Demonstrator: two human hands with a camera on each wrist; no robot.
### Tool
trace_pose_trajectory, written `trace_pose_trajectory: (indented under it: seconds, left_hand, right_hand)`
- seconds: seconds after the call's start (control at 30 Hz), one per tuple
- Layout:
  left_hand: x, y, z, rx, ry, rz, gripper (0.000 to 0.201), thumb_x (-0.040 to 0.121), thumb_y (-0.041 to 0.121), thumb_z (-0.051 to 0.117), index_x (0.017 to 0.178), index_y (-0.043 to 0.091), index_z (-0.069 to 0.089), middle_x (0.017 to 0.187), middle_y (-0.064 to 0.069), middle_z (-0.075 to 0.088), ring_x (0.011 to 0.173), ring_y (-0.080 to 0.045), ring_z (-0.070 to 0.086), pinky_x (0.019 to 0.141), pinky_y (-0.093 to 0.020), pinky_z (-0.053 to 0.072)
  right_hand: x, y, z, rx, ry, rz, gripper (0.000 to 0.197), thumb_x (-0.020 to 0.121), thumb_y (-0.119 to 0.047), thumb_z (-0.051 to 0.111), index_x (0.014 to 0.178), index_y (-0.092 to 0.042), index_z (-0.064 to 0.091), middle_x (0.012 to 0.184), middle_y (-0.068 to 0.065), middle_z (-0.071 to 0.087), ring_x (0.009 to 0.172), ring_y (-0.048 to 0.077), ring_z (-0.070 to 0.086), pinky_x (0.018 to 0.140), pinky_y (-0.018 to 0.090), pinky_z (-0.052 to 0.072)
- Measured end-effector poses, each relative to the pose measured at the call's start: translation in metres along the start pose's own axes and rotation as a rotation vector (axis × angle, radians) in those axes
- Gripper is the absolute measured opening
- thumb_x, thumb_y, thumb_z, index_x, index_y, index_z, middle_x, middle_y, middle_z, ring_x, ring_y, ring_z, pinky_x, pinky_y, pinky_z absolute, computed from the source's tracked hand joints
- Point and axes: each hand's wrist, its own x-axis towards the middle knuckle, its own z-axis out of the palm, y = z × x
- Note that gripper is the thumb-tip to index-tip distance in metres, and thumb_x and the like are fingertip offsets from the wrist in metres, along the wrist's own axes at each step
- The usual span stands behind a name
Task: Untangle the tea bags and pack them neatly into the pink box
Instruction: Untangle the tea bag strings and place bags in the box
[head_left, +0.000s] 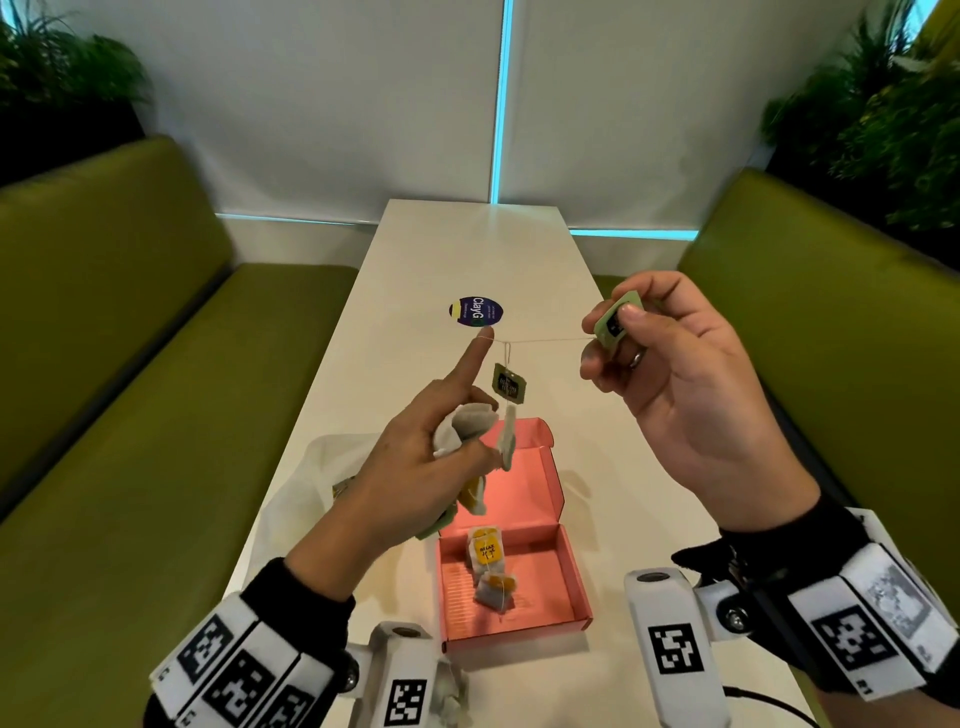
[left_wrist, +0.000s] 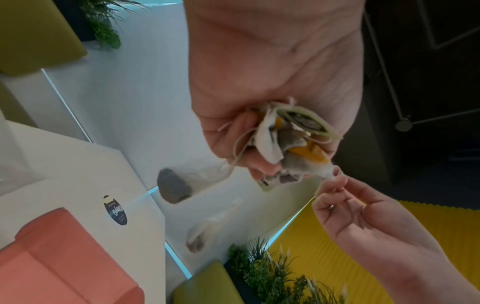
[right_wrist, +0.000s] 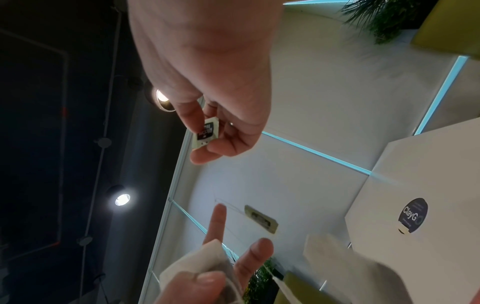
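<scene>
My left hand grips a tangled bunch of tea bags above the open pink box, its index finger pointing up with a thin string hooked over the tip. The bunch fills my left palm in the left wrist view. My right hand pinches a green paper tag at the string's other end, seen again as the tag in the right wrist view. A second green tag dangles from the taut string. Two tea bags with yellow tags lie in the box.
The long white table carries a round dark sticker beyond my hands and a crumpled clear plastic bag left of the box. Green benches flank the table on both sides. Plants stand behind them.
</scene>
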Motion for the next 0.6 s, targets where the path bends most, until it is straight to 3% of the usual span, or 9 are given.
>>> trace_pose_trajectory:
  seconds: [0.1,0.17,0.23,0.27,0.33,0.4,0.47,0.5,0.6]
  left_hand:
    - [0.004,-0.001,0.003,-0.022,0.038,-0.006,0.076,0.083,0.007,0.054,0.134,0.057,0.029,0.108,0.004,0.053,0.076,0.000,0.059,0.063,-0.010,0.048]
    - [0.005,-0.002,0.005,-0.022,0.035,-0.012,0.078,0.079,0.013,0.055,0.134,0.060,0.027,0.106,0.002,0.057,0.084,-0.006,0.061,0.068,-0.011,0.050]
    - [0.006,-0.002,0.008,-0.041,0.006,-0.037,0.082,0.070,0.020,0.054,0.133,0.064,0.027,0.093,0.000,0.060,0.080,-0.028,0.063,0.076,-0.029,0.057]
    - [0.006,-0.001,0.009,-0.047,-0.020,-0.051,0.082,0.069,0.021,0.054,0.133,0.065,0.026,0.086,-0.001,0.060,0.071,-0.031,0.063,0.077,-0.036,0.057]
    - [0.006,-0.001,0.011,-0.041,-0.044,-0.069,0.081,0.078,0.014,0.056,0.133,0.065,0.025,0.083,0.001,0.060,0.064,-0.016,0.064,0.073,-0.025,0.055]
    - [0.005,-0.003,0.010,-0.028,-0.065,-0.073,0.081,0.087,0.003,0.052,0.134,0.062,0.024,0.090,0.003,0.065,0.075,-0.004,0.064,0.066,-0.010,0.049]
    - [0.004,-0.003,0.009,0.007,-0.097,-0.090,0.079,0.088,0.004,0.050,0.136,0.061,0.021,0.093,-0.001,0.070,0.085,-0.003,0.065,0.068,-0.010,0.049]
    - [0.003,-0.002,0.008,0.021,-0.106,-0.099,0.078,0.087,0.010,0.050,0.136,0.062,0.020,0.091,-0.001,0.071,0.086,-0.006,0.066,0.073,-0.013,0.051]
    - [0.001,0.000,0.006,0.023,-0.166,-0.083,0.080,0.077,0.019,0.049,0.140,0.057,0.017,0.086,-0.005,0.071,0.086,-0.019,0.067,0.093,-0.038,0.050]
  right_hand:
    - [0.001,0.000,0.001,0.012,-0.001,-0.006,0.020,0.090,0.001,0.040,0.083,-0.014,0.050,0.068,-0.001,0.065,0.050,0.016,0.057,0.051,0.021,0.039]
    - [0.001,0.000,0.001,0.021,-0.003,-0.008,0.018,0.089,0.000,0.041,0.083,-0.015,0.050,0.068,-0.001,0.065,0.050,0.016,0.057,0.051,0.021,0.039]
    - [0.002,-0.001,0.001,0.022,0.005,-0.004,0.020,0.090,0.001,0.040,0.083,-0.015,0.050,0.067,-0.001,0.065,0.050,0.016,0.056,0.051,0.022,0.038]
    - [0.002,-0.001,0.001,0.025,0.006,-0.005,0.021,0.090,0.001,0.039,0.083,-0.015,0.050,0.067,-0.001,0.065,0.050,0.016,0.056,0.051,0.022,0.038]
    - [0.003,-0.002,0.000,0.033,0.006,-0.012,0.021,0.090,0.001,0.040,0.083,-0.015,0.051,0.067,-0.001,0.065,0.050,0.016,0.056,0.051,0.022,0.039]
    - [0.003,-0.002,-0.002,0.041,0.019,-0.012,0.021,0.090,0.001,0.039,0.083,-0.015,0.051,0.067,0.000,0.065,0.050,0.016,0.056,0.051,0.022,0.039]
    - [0.004,-0.003,-0.005,0.043,0.042,-0.005,0.023,0.091,0.001,0.038,0.082,-0.015,0.050,0.066,0.000,0.064,0.049,0.017,0.055,0.052,0.022,0.038]
    - [0.004,-0.003,-0.007,0.044,0.050,-0.004,0.023,0.091,0.001,0.037,0.082,-0.015,0.051,0.066,0.000,0.064,0.049,0.017,0.055,0.053,0.023,0.038]
    - [0.004,-0.003,-0.010,0.048,0.062,0.002,0.024,0.091,0.001,0.037,0.081,-0.015,0.051,0.065,0.000,0.064,0.050,0.016,0.055,0.054,0.025,0.038]
